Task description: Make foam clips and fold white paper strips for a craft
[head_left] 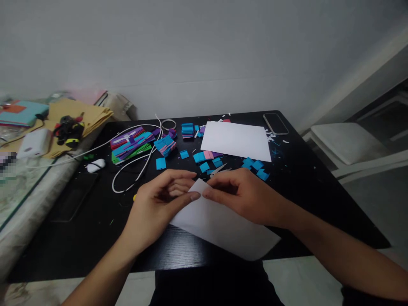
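Observation:
A white sheet of paper (219,225) is held above the front of the black table, its far corner pointing away from me. My left hand (165,193) pinches the left side of that corner, thumb on top and fingers curled behind. On the other side of the corner, my right hand (239,193) grips the sheet between thumb and forefinger. Just beyond my fingers lie scissors (219,169), their handles partly hidden. Small blue paper pieces (256,167) are scattered close by. Another white sheet (237,139) rests flat farther back.
Stacks of coloured paper strips (134,144) lie at the left, beside a looped white cable (116,180). A tape ring (168,124) sits at the back. A phone-shaped frame (276,123) is at the far right corner. A white chair (338,142) stands right of the table (318,204).

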### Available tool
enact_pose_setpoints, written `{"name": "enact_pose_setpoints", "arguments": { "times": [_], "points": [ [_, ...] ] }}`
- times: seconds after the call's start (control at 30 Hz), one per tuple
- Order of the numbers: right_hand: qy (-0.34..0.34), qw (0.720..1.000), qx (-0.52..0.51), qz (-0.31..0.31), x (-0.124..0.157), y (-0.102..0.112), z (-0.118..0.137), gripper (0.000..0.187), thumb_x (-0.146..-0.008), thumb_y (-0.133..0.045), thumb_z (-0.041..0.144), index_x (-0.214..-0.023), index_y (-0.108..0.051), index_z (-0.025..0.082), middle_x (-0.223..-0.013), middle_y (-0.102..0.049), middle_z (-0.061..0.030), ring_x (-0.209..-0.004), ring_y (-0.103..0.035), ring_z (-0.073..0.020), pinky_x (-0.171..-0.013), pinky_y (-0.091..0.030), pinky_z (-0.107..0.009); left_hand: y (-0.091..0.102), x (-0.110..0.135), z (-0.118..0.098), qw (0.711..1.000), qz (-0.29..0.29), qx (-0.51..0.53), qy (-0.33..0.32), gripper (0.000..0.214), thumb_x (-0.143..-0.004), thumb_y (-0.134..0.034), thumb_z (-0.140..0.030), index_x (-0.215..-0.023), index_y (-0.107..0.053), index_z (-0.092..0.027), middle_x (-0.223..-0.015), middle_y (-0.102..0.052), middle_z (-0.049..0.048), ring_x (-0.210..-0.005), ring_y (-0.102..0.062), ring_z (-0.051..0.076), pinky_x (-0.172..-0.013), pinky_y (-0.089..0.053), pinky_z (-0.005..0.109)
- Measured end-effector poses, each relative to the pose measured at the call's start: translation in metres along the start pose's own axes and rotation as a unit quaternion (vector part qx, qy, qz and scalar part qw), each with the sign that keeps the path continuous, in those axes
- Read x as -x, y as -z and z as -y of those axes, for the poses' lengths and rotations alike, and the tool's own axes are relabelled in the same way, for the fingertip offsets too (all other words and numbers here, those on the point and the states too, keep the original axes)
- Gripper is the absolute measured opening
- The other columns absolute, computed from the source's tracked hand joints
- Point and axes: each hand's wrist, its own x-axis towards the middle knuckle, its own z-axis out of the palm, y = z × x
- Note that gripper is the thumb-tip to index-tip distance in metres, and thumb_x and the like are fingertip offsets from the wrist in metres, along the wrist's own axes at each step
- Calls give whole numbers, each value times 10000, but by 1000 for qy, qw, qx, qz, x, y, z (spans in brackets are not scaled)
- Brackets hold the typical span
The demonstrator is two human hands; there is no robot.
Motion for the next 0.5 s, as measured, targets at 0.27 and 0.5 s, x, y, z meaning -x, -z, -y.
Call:
{"name": "enact_pose_setpoints", "arguments": {
  "times": [0.27, 0.5],
  "points": [
    [-7, 991, -84, -104, -3, -9, -9, 133, -899, -765, 322, -877, -810, 199, -864, -790, -11, -784, -730, -154, -700, -556, -253, 1, 12, 9, 984, -38, -166, -58, 234, -914, -767, -306, -1148, -761, -319, -986, -801, -21, -838, -740, 131, -739, -593, 230],
    [-1, 982, -118, -146, -4, -16, -10, 152, -872, -796, 350, -855, -800, 198, -839, -791, -12, -757, -731, -159, -665, -570, -259, -3, 20, 21, 978, -122, -154, -65, 257, -866, -822, -275, -1106, -800, -364, -992, -804, -29, -817, -728, 143, -708, -574, 258]
  ]
}}
